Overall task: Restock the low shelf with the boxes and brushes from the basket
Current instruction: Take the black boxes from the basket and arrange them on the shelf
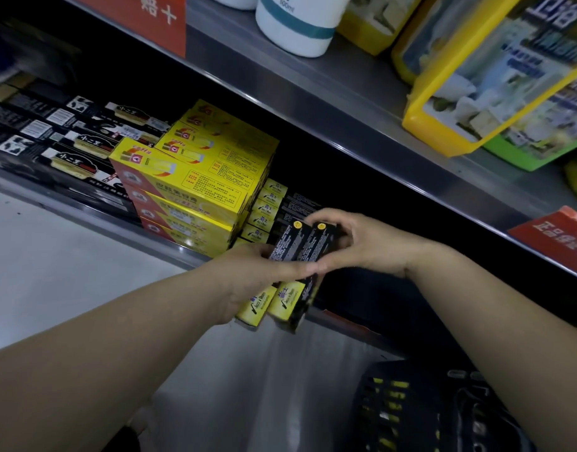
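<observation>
- Two black boxes (pixel 296 251) are being squeezed together, left hand (pixel 248 278) and right hand (pixel 365 246) curling round opposite ends.
- Probably they are being squared for slotting onto the low shelf (pixel 163 246).

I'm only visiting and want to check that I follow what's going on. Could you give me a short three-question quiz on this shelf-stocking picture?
1. True or false: the left hand and the right hand together hold two black-and-yellow boxes side by side.
2. On the low shelf, what is stacked just left of the held boxes?
A. large yellow boxes
B. white bottles
C. green trays
3. Fill in the missing word: the dark basket sits in the ___ right part of the picture.

Key: 1 true; 2 A; 3 lower.
</observation>
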Motion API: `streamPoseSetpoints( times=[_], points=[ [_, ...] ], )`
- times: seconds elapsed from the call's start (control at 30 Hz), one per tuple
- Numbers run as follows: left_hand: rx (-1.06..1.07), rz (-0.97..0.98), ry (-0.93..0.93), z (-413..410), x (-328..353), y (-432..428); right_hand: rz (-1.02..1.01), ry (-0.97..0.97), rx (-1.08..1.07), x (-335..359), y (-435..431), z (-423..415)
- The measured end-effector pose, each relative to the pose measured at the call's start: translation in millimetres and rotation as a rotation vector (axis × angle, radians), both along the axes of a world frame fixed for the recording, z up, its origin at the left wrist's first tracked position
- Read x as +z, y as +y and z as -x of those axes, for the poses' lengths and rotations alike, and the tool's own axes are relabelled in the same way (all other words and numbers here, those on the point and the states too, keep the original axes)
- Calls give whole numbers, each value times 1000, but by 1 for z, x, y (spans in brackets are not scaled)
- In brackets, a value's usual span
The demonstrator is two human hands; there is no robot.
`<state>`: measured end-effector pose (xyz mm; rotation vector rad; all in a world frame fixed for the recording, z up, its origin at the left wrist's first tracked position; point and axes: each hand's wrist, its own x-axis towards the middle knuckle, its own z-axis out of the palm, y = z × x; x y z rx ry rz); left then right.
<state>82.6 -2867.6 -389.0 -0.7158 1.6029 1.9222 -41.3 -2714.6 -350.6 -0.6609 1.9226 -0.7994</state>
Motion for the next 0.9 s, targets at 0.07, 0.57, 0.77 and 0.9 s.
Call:
streamPoseSetpoints(
  times=[0.07, 0.57, 0.77, 0.9],
  points=[
    [49, 47, -13, 0, -3, 0, -30, 124, -55, -5, 8, 10],
    [160, 161, 0, 4, -15, -2, 71, 374, -789, -84, -20, 85],
    [114, 182, 2, 6, -20, -2, -16, 361, -629, -106, -31, 86],
    [126, 160, 20, 6, -20, -2, -171, 396, -499, -114, -33, 86]
  ],
)
